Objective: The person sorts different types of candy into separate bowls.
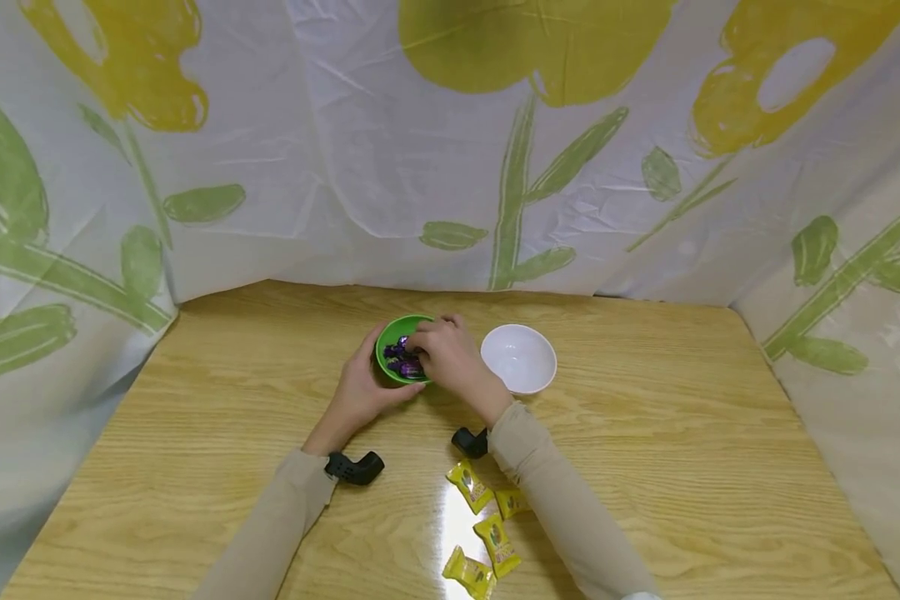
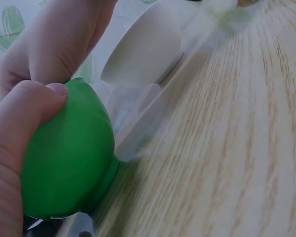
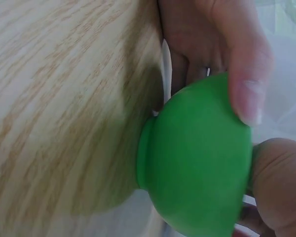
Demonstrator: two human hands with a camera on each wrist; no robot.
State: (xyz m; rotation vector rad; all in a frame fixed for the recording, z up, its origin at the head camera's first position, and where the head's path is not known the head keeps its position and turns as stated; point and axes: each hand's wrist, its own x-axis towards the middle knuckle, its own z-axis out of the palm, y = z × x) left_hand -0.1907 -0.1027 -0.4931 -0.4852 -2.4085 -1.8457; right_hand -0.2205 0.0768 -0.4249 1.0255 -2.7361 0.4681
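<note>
A green bowl [image 1: 384, 335] stands on the table, holding several purple-wrapped candies [image 1: 408, 368]. My left hand [image 1: 362, 385] grips this bowl from the left, its thumb [image 2: 44, 98] on the rim on the near side. From the right, my right hand [image 1: 450, 354] reaches over the rim with bent fingers down among the candies. Its fingertips are partly hidden, so whether they pinch a candy cannot be made out. In the right wrist view the green bowl's wall [image 3: 197, 158] covers much of that hand.
A white bowl [image 1: 519, 360] sits just right of the right hand. Several yellow-wrapped packets [image 1: 497, 546] lie nearer the front, beside the right forearm. Black wrist devices [image 1: 356, 468] are on both arms. A flower-printed curtain [image 1: 360, 167] hangs behind the wooden table [image 1: 217, 433].
</note>
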